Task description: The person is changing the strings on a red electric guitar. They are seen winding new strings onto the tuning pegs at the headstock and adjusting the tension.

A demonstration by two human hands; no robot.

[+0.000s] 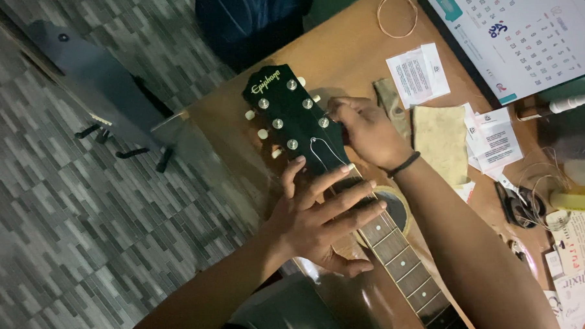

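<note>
A guitar lies across the brown table (347,46), its black headstock (289,113) with silver tuning posts pointing to the upper left. My left hand (320,215) lies flat over the neck (399,251) near the nut, fingers spread and pressing on the fretboard. My right hand (366,129) rests at the right edge of the headstock, its fingers pinched on a thin guitar string (324,147) by a tuning post. The string loops over the headstock face.
A coiled string (397,15) lies at the table's far end. White paper packets (419,72), a tan cloth (441,143), a wall calendar (527,26), a small bottle (556,106), pliers (517,205) and more packets sit to the right. A tape roll (401,209) sits under the neck. Patterned floor at left.
</note>
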